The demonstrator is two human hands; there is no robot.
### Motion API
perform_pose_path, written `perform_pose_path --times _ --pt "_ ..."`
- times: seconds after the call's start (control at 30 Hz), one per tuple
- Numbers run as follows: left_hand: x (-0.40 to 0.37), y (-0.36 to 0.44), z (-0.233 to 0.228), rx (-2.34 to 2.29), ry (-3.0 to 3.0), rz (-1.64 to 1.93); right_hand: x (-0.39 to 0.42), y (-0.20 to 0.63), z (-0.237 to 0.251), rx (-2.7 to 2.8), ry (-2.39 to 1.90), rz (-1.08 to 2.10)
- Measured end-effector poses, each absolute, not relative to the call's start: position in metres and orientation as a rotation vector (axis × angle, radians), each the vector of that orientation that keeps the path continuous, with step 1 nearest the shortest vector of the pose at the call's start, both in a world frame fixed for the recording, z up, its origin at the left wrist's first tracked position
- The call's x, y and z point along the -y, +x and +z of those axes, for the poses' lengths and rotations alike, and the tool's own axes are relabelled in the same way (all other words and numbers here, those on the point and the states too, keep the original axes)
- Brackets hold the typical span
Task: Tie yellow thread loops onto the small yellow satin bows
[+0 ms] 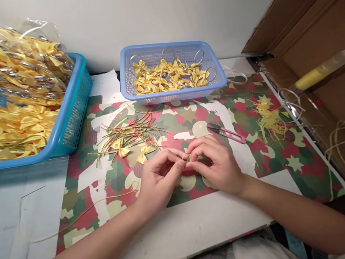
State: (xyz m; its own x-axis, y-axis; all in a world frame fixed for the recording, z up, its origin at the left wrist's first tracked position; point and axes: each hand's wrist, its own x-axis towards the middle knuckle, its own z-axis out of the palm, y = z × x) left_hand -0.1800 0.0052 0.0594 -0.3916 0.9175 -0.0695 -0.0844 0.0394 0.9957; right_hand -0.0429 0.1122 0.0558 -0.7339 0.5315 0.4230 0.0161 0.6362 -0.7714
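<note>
My left hand and my right hand meet over the patterned paper, thumbs and fingertips pinched together. A tiny yellowish bit shows between them, too small to name. Beside my left hand runs a thin yellow thread, looped near the wrist and trailing left to a dark, thin, needle-like piece. Just beyond the fingers lie two yellow ribbon bows and a pile of gold wire ties. Pink-handled thread snips rest past my right hand.
A blue basket of finished-looking bows with gold loops stands at the back. At left, another blue basket carries bows and a stuffed clear bag. Right are thread scraps, a cardboard wall and a yellow tube.
</note>
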Motion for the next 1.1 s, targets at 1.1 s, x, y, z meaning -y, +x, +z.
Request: perform_pose_path --times 1.1 --pt "-0.009 -0.185 0.072 -1.604 0.992 1.369 -0.112 -0.040 0.060 2.281 -0.514 0.936"
